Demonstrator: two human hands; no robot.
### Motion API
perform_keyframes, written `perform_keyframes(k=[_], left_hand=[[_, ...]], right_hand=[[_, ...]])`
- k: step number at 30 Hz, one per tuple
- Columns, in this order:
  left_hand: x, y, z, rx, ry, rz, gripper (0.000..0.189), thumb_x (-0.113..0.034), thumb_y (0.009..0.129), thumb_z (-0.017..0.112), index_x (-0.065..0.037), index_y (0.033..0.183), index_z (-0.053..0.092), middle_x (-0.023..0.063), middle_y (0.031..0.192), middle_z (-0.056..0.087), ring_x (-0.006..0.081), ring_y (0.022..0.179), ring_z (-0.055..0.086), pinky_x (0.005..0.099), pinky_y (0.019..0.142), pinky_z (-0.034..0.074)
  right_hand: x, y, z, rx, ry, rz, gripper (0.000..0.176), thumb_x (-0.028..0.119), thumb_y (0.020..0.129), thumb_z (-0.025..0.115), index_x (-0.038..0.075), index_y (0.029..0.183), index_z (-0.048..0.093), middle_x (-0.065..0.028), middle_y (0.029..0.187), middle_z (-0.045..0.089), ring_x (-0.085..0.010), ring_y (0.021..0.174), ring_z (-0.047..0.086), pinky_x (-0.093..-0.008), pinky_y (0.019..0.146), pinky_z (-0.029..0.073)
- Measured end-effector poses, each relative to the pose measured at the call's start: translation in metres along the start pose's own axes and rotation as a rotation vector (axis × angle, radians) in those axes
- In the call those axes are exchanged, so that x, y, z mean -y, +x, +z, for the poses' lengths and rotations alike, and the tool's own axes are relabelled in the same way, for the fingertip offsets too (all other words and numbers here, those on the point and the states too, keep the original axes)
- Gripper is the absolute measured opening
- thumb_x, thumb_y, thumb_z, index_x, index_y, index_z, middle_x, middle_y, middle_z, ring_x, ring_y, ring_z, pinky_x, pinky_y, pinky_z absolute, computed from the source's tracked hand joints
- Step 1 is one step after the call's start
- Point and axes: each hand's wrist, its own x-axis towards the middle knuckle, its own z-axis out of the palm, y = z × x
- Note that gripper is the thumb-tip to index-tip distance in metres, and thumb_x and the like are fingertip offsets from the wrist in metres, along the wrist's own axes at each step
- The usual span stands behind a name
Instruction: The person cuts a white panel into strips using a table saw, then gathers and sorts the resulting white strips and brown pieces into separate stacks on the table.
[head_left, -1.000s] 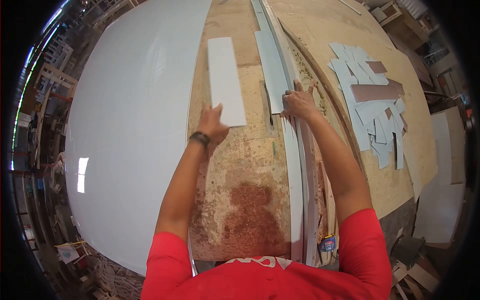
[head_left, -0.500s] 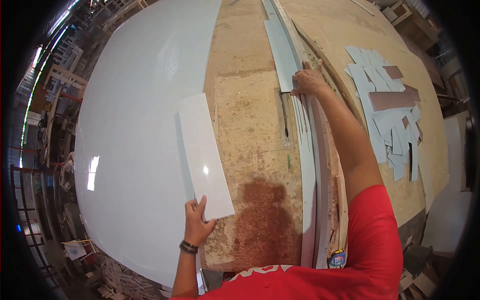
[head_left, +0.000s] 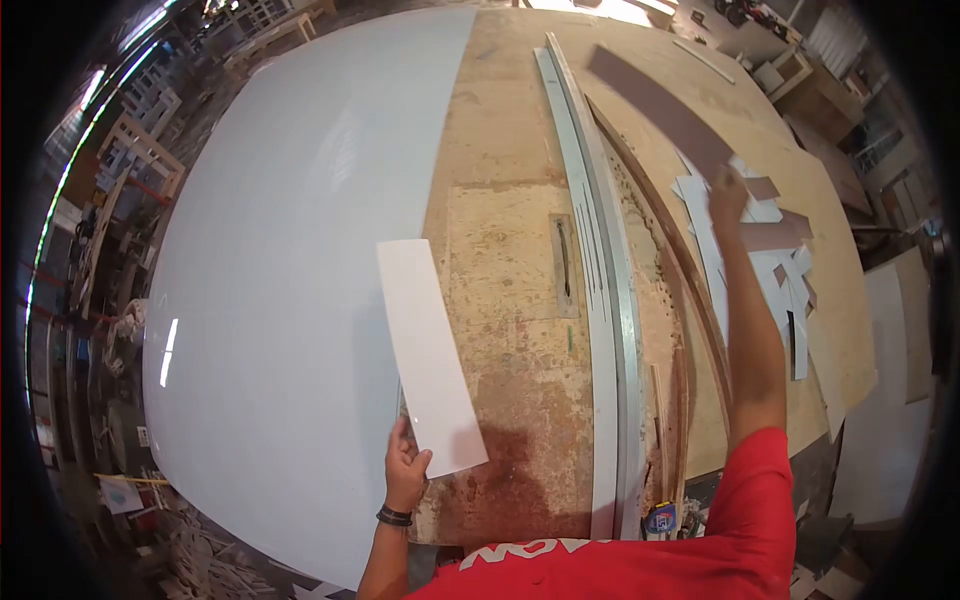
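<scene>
My left hand pinches the lower left edge of a white laminate strip, thumb on top. This strip slants up over the edge of a large pale glossy sheet and the worn wooden table. At the right, my right hand, somewhat blurred, is closed on the near end of a long brown laminate strip, which stretches away to the upper left. Beneath and around that hand lies a pile of pale and brown laminate offcuts.
A long straight metal-edged rail runs lengthwise along the table, with thin pale strips beside it. A dark slotted insert sits left of it. A brown wooden batten lies to the right. Near my body is a blue tape measure.
My right hand has moved from beside the rail to above the offcut pile, now with a brown strip in it. The pale strip by the rail is gone. The left-hand strip shifted slightly right.
</scene>
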Motion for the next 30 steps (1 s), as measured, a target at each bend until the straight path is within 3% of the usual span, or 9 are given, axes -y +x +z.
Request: perform_keyframes(k=[7,10,12,14,15,16,18,24,30], left_hand=[[0.015,-0.045,-0.009,0.334,-0.438,-0.147,0.058,0.004,0.091,0.060,-0.006,0.144,0.041,0.0113,0.130,0.062,0.0176,0.121,0.058,0.0322,0.104,0.046],[0.022,-0.075,-0.003,0.392,-0.389,-0.187,0.052,0.005,0.090,0.060,-0.006,0.138,0.045,0.0117,0.130,0.061,0.0186,0.121,0.058,0.0334,0.104,0.046],[0.036,-0.092,0.005,0.505,-0.422,-0.125,0.047,0.005,0.091,0.059,-0.005,0.134,0.045,0.0117,0.128,0.061,0.0197,0.121,0.059,0.0346,0.101,0.048],[0.043,-0.109,0.015,0.582,-0.399,-0.144,0.048,0.006,0.089,0.059,-0.006,0.134,0.044,0.0114,0.128,0.061,0.0196,0.119,0.059,0.0339,0.096,0.049],[0.046,-0.117,0.019,0.646,-0.377,-0.155,0.050,0.006,0.088,0.059,-0.006,0.133,0.043,0.0111,0.128,0.061,0.0194,0.116,0.060,0.0332,0.092,0.050],[0.059,-0.122,0.022,0.672,-0.269,-0.185,0.047,0.007,0.089,0.058,-0.005,0.132,0.043,0.0116,0.128,0.060,0.0187,0.119,0.059,0.0320,0.092,0.050],[0.065,-0.133,0.033,0.716,-0.238,-0.215,0.046,0.008,0.089,0.057,-0.004,0.131,0.044,0.0113,0.127,0.060,0.0183,0.117,0.059,0.0315,0.091,0.050],[0.113,-0.155,0.064,0.828,-0.041,-0.133,0.046,0.005,0.090,0.060,-0.002,0.132,0.044,0.0098,0.111,0.063,0.0163,0.103,0.063,0.0314,0.088,0.051],[0.127,-0.167,0.095,0.688,0.113,0.002,0.083,0.000,0.085,0.065,-0.005,0.158,0.026,0.0066,0.090,0.061,0.0145,0.077,0.061,0.0313,0.073,0.053]], right_hand=[[-0.012,-0.052,-0.212,-0.059,-0.451,-0.549,0.026,0.018,0.099,0.058,0.003,0.118,0.067,-0.0192,0.102,0.072,-0.0387,0.096,0.068,-0.0444,0.086,0.053],[0.014,-0.151,-0.263,0.420,-0.055,-0.009,0.019,0.013,0.100,0.050,0.000,0.102,0.064,-0.0178,0.091,0.069,-0.0295,0.089,0.070,-0.0388,0.077,0.052],[0.003,-0.245,-0.273,0.587,0.148,-0.162,0.023,0.016,0.100,0.047,0.003,0.098,0.065,-0.0136,0.078,0.067,-0.0275,0.073,0.068,-0.0380,0.068,0.052],[0.001,-0.337,-0.289,1.043,0.218,-0.021,0.030,0.022,0.105,0.047,0.001,0.096,0.067,-0.0096,0.089,0.071,-0.0177,0.077,0.068,-0.0329,0.071,0.054],[0.041,-0.377,-0.305,1.096,0.540,0.533,0.027,0.022,0.105,0.051,0.001,0.105,0.068,-0.0082,0.094,0.072,-0.0166,0.081,0.069,-0.0316,0.074,0.056],[0.067,-0.409,-0.318,1.148,0.510,0.502,0.024,0.021,0.103,0.058,0.000,0.113,0.067,-0.0084,0.096,0.072,-0.0158,0.084,0.069,-0.0316,0.076,0.056],[0.106,-0.455,-0.340,1.163,0.662,0.628,0.035,0.013,0.096,0.068,0.002,0.128,0.062,-0.0056,0.089,0.072,-0.0120,0.081,0.067,-0.0279,0.077,0.055],[0.095,-0.526,-0.358,0.958,0.456,0.560,0.039,0.006,0.090,0.072,0.002,0.128,0.062,-0.0037,0.079,0.065,-0.0088,0.072,0.060,-0.0271,0.067,0.051],[0.085,-0.527,-0.368,0.882,0.096,0.345,0.035,0.011,0.087,0.073,-0.001,0.120,0.066,-0.0128,0.084,0.069,-0.0196,0.067,0.066,-0.0343,0.064,0.054]])
